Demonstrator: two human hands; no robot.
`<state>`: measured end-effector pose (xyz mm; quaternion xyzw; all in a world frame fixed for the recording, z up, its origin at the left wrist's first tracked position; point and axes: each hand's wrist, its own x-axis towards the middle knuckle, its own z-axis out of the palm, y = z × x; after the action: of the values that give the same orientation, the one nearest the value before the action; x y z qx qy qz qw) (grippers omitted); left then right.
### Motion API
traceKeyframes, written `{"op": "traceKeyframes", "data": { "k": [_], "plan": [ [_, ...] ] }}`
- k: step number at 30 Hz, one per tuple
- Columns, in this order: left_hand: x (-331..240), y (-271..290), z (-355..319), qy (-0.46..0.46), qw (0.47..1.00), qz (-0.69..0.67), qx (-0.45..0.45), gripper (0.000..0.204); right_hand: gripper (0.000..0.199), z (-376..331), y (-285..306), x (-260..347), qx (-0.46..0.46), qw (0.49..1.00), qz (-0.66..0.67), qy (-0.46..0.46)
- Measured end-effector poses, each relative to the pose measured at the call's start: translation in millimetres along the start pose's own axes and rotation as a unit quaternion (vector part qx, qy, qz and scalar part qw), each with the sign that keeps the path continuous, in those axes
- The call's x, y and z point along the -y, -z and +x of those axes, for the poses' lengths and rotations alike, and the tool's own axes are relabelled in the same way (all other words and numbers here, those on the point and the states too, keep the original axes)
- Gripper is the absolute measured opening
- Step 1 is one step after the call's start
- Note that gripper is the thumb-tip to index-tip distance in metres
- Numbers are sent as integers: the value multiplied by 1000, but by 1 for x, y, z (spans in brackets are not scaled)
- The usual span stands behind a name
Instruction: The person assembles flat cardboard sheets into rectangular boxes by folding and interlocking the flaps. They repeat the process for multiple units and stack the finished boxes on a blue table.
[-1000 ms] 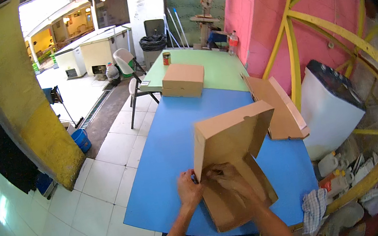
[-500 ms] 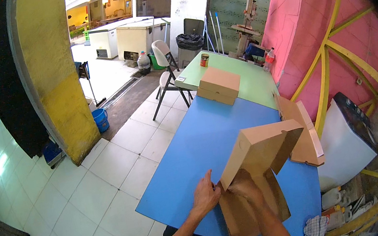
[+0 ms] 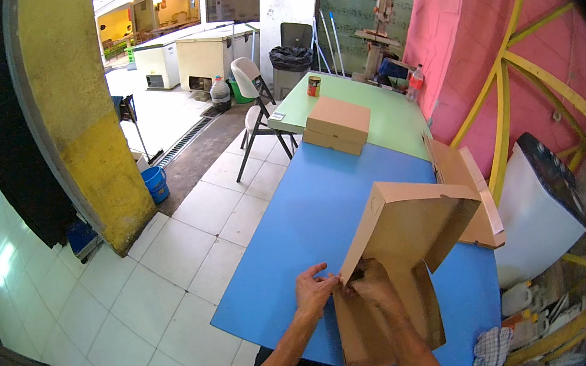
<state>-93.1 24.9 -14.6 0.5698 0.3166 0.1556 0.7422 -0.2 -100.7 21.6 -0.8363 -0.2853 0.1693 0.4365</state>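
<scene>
Lower centre of the frame: a flat, matte brown cardboard box blank (image 3: 396, 273), partly folded, lies on a smooth blue table (image 3: 312, 210) with one panel raised at an angle. The left hand (image 3: 314, 290) pinches the panel's lower left edge; the right hand (image 3: 373, 285) presses the fold beside it, fingers closed on the cardboard. A closed cardboard box (image 3: 336, 124) sits further up, on the green table (image 3: 388, 113). Pale square floor tiles (image 3: 170, 267) fill the left; a yellow pillar (image 3: 85, 115) stands upper left.

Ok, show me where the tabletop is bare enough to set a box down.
Bare blue table lies between the closed cardboard box and the half-folded box. The green table is free right of the closed box. Crowded: the right edge, with flat cardboard, and both hands' near corner.
</scene>
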Motion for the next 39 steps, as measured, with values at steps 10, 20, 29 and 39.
{"op": "traceKeyframes", "data": {
  "k": [10, 20, 29, 39],
  "plan": [
    [-6, 3, 0, 34, 998, -50, 17, 36, 10, -6, 1, -2, 9, 978, 204, -38],
    [-12, 15, -6, 18, 998, -27, 45, 45, 32, -1, -6, -12, -32, 998, 35, -30],
    [-6, 19, 7, 43, 995, -6, 94, 50, 27, -6, 1, 19, 14, 997, -80, 15],
    [-9, 22, 7, 37, 993, -11, 108, 44, 21, -17, -10, 20, -42, 987, -103, 115]
  ]
}}
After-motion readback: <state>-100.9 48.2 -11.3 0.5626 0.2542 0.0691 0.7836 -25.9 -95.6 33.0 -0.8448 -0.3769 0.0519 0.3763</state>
